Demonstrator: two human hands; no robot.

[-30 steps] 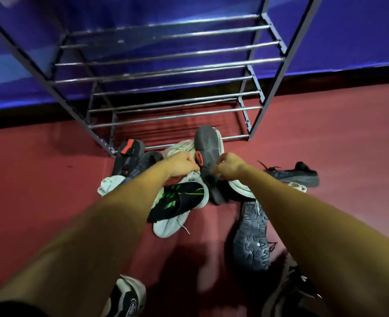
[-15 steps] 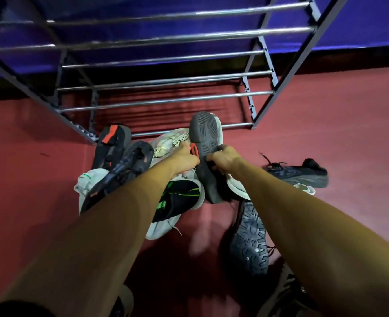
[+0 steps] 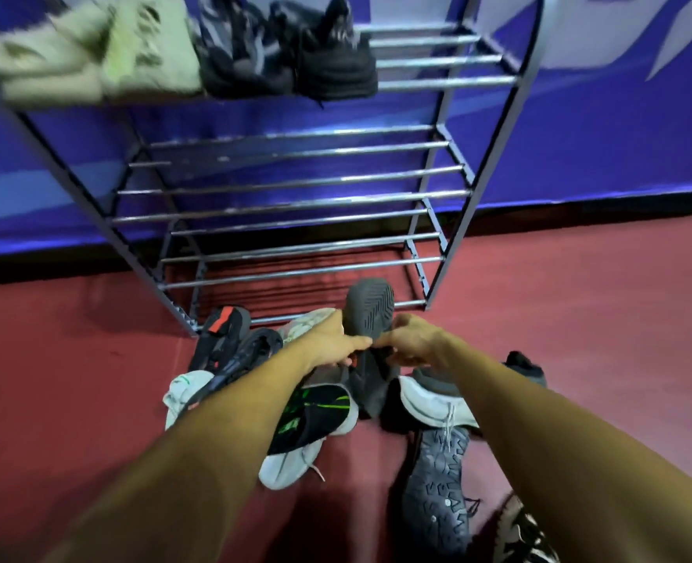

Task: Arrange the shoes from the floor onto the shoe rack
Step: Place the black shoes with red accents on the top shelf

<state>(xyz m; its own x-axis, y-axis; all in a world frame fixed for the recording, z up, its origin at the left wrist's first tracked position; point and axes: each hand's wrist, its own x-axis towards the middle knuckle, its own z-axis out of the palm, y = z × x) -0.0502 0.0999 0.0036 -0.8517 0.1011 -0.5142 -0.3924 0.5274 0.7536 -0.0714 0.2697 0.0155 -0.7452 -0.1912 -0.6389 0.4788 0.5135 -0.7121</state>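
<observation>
Partly: pale pair (image 3: 84, 54), dark pair (image 3: 291, 54) set on rack (image 3: 445, 82) top tier. Grey shoe (image 3: 366, 314), before rack, gripped by left hand (image 3: 330, 345) and right hand (image 3: 411, 343); pile (image 3: 315, 408) there unshelved.

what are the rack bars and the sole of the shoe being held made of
Rack bars: likely metal, polished, with bright streaks of reflected light. Shoe sole: probably rubber, matte dark grey, with a moulded herringbone tread.

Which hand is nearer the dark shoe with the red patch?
Left. The left hand sits just right of the red-patch shoe, holding the upturned grey shoe; the right hand holds the grey shoe's far side, farther right.
</observation>
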